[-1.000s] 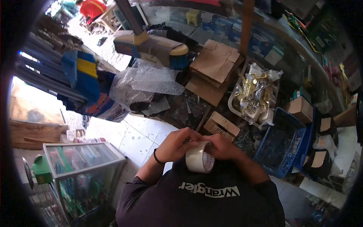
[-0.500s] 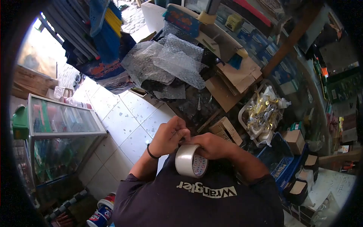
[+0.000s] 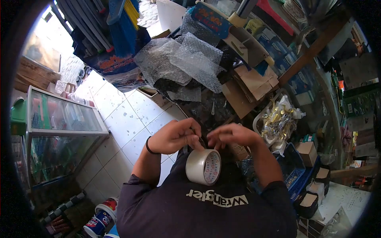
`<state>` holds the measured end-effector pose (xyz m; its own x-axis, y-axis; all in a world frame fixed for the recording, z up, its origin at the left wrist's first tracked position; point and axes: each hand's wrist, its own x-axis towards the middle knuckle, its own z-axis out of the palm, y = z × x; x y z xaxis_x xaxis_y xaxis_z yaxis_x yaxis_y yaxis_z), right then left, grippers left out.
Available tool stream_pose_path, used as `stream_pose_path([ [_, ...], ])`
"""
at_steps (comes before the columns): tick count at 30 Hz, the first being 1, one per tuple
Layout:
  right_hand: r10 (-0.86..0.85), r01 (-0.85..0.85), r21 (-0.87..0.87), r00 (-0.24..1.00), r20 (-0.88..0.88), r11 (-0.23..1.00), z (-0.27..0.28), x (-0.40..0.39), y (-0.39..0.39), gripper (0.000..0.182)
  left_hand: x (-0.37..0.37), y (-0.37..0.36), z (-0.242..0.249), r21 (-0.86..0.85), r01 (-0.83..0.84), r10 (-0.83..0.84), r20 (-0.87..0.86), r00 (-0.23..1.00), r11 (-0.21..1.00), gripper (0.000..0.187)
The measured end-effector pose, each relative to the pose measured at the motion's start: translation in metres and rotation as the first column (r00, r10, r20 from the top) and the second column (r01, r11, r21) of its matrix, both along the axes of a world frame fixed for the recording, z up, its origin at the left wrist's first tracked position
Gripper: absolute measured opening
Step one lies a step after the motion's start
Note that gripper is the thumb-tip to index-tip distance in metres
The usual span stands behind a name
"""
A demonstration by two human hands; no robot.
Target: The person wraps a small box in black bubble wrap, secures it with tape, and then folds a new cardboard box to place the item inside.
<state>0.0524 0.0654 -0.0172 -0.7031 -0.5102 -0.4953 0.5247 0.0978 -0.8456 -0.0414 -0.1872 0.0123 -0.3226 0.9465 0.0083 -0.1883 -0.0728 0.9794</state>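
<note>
A wide roll of clear packing tape (image 3: 195,168) with a printed cardboard core hangs in front of my dark shirt. My left hand (image 3: 176,137), a black band on its wrist, pinches at the tape's upper edge with thumb and fingers closed. Exactly how much loose tape is between those fingers is too small to make out. To the right, my right hand (image 3: 234,135) hovers just above the roll, apart from it, its fingers loosely stretched and a little blurred. Nothing shows in that hand.
Bubble wrap (image 3: 194,59) is heaped ahead, beside folded cardboard (image 3: 242,93). A white basket (image 3: 258,123) of shiny gold packets and a blue crate (image 3: 291,168) stand at right. On the left is a glass display case (image 3: 65,113) on the tiled floor (image 3: 131,115); paint tubs (image 3: 97,224) sit lower left.
My right hand has let go of the tape roll and moved up and right, its fingers loosening. My left hand keeps its pinch at the roll's top, and the roll has turned slightly.
</note>
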Motion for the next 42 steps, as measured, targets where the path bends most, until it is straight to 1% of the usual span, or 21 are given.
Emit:
stream_pose_path([
  [2, -0.246, 0.237, 0.305, 0.969, -0.008, 0.923, -0.031, -0.01, -0.005, 0.05, -0.003, 0.003, 0.004, 0.01, 0.014, -0.013, -0.07, 0.997, 1.0, 0.013],
  [3, -0.193, 0.207, 0.516, 0.978, -0.08, 0.831, -0.037, -0.015, -0.01, 0.048, -0.004, 0.004, 0.004, -0.002, 0.034, -0.034, -0.082, 0.996, 0.999, 0.014],
  [4, -0.126, 0.186, 0.7, 0.983, -0.137, 0.69, -0.042, -0.021, -0.015, 0.046, -0.005, 0.005, 0.005, -0.013, 0.055, -0.056, -0.093, 0.994, 0.998, 0.015],
  [5, -0.045, 0.176, 0.844, 0.983, -0.178, 0.507, -0.048, -0.025, -0.02, 0.044, -0.006, 0.006, 0.004, -0.017, 0.064, -0.065, -0.059, 0.996, 0.998, 0.016],
  [9, 0.062, 0.101, 0.959, 0.991, -0.122, 0.264, -0.088, -0.03, -0.04, 0.043, -0.006, 0.006, 0.007, -0.057, 0.089, -0.087, 0.05, 0.995, 0.994, 0.018],
  [15, 0.054, 0.111, 0.98, 0.991, -0.121, 0.165, -0.115, -0.033, -0.047, 0.038, -0.006, 0.012, 0.019, -0.147, 0.129, -0.117, 0.085, 0.989, 0.981, 0.02],
  [18, -0.04, 0.214, 0.963, 0.977, -0.21, 0.164, -0.128, -0.034, -0.047, 0.038, -0.008, 0.016, 0.022, -0.191, 0.16, -0.149, 0.074, 0.986, 0.968, 0.021],
  [21, -0.084, 0.253, 0.957, 0.966, -0.243, 0.142, -0.12, -0.036, -0.051, 0.024, -0.01, 0.024, 0.026, -0.209, 0.206, -0.191, 0.086, 0.978, 0.956, 0.021],
  [23, -0.091, 0.262, 0.948, 0.964, -0.249, 0.181, -0.126, -0.035, -0.043, 0.024, -0.012, 0.028, 0.03, -0.217, 0.227, -0.212, 0.088, 0.973, 0.949, 0.021],
  [24, -0.135, 0.236, 0.939, 0.969, -0.207, 0.251, -0.13, -0.037, -0.037, 0.025, -0.012, 0.03, 0.032, -0.221, 0.237, -0.225, 0.078, 0.971, 0.946, 0.02],
  [25, -0.179, 0.211, 0.924, 0.971, -0.161, 0.318, -0.135, -0.039, -0.031, 0.026, -0.012, 0.034, 0.034, -0.221, 0.252, -0.243, 0.066, 0.968, 0.942, 0.02],
  [27, -0.301, 0.138, 0.825, 0.953, 0.04, 0.547, -0.138, -0.046, -0.009, 0.029, -0.013, 0.039, 0.041, -0.227, 0.262, -0.258, 0.045, 0.965, 0.938, 0.018],
  [28, -0.397, 0.258, 0.676, 0.916, 0.055, 0.69, -0.12, -0.043, -0.002, 0.028, -0.014, 0.042, 0.044, -0.227, 0.269, -0.269, 0.033, 0.963, 0.936, 0.018],
  [29, -0.48, 0.383, 0.49, 0.873, 0.084, 0.783, -0.102, -0.033, 0.002, 0.028, -0.016, 0.046, 0.043, -0.241, 0.292, -0.289, 0.048, 0.956, 0.925, 0.017],
  [30, -0.548, 0.501, 0.275, 0.827, 0.126, 0.82, -0.079, -0.022, 0.003, 0.028, -0.017, 0.051, 0.047, -0.246, 0.322, -0.309, 0.091, 0.947, 0.914, 0.017],
  [32, -0.603, 0.606, 0.024, 0.784, 0.148, 0.795, -0.038, -0.004, 0.002, 0.027, -0.019, 0.064, 0.047, -0.234, 0.372, -0.363, 0.083, 0.928, 0.898, 0.018],
  [33, -0.644, 0.661, -0.099, 0.748, 0.16, 0.743, -0.023, 0.009, 0.004, 0.031, -0.018, 0.07, 0.049, -0.222, 0.391, -0.389, 0.053, 0.92, 0.893, 0.018],
  [35, -0.705, 0.723, -0.342, 0.68, 0.202, 0.6, -0.001, 0.035, 0.007, 0.039, -0.016, 0.084, 0.055, -0.203, 0.425, -0.435, -0.002, 0.901, 0.882, 0.018],
  [38, -0.8, 0.741, -0.551, 0.565, 0.201, 0.384, 0.014, 0.067, 0.014, 0.05, -0.011, 0.107, 0.068, -0.251, 0.468, -0.501, -0.086, 0.861, 0.848, 0.017],
  [39, -0.811, 0.746, -0.562, 0.547, 0.209, 0.358, 0.025, 0.079, 0.019, 0.049, -0.008, 0.114, 0.072, -0.267, 0.477, -0.52, -0.116, 0.846, 0.837, 0.016],
  [42, -0.934, 0.815, -0.466, 0.346, -0.088, 0.345, 0.039, 0.107, 0.016, 0.049, 0.002, 0.138, 0.082, -0.318, 0.501, -0.576, -0.215, 0.789, 0.805, 0.015],
])
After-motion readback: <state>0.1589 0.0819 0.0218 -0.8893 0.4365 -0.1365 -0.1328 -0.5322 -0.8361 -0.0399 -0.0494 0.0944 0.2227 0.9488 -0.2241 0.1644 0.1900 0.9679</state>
